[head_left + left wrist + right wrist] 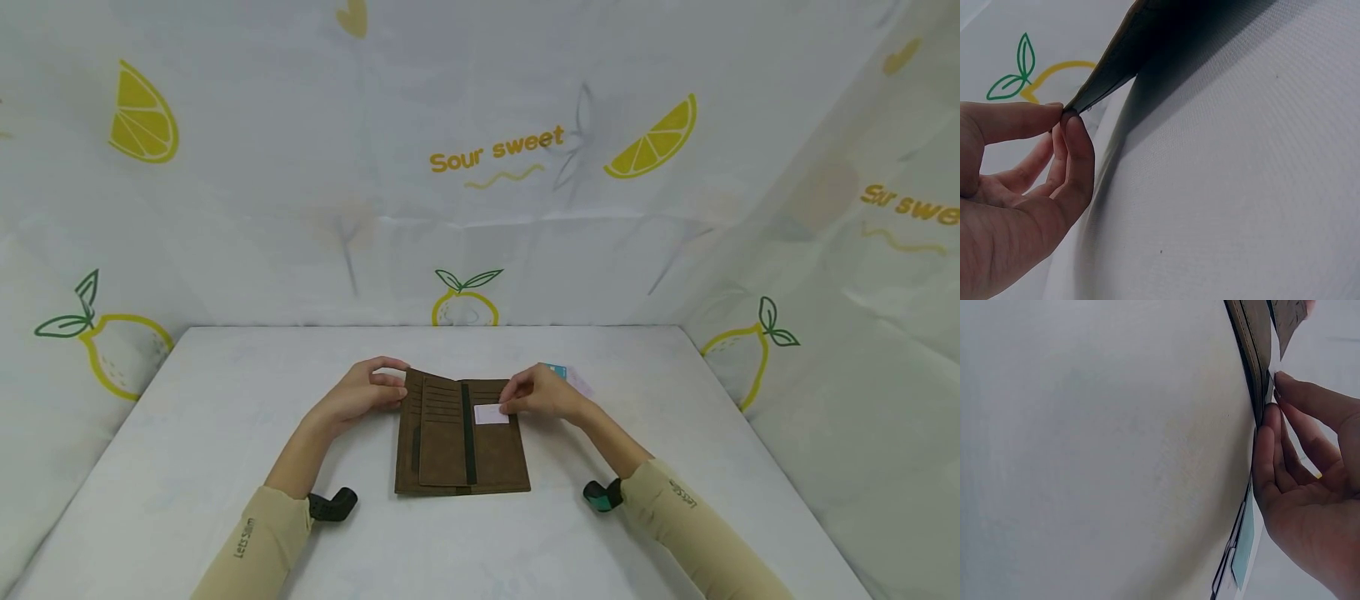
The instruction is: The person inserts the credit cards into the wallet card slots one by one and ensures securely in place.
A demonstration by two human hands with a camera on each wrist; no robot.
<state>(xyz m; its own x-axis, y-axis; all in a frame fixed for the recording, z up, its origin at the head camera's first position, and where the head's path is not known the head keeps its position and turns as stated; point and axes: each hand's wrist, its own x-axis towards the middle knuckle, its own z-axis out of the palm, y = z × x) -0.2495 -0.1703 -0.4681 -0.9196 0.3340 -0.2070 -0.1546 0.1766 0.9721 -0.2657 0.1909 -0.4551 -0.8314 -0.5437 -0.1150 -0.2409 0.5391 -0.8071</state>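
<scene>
1. Two items, a blue card (557, 371) and a pale purple piece (578, 382), lie on the desk (450, 542) just behind the right hand (546, 393), which partly hides them in the head view.
2. White cloth (300, 250) printed with lemons rises behind the desk and along its sides; a black wrist device (335, 505) shows at the left wrist, another at the right.
3. Counted: one wallet, two hands, one white card (489, 414).
4. The brown wallet (442, 454) stands open on the desk between the hands, its left cover tilted up, with several card slots on its panels and a dark strip near the middle.
5. The white card lies against the wallet's right panel; I cannot tell whether any of it sits in a slot.
6. The left hand (362, 395) pinches the wallet's upper left corner, thumb against fingers.
7. The right hand is clamped on the white card's right edge.
</scene>
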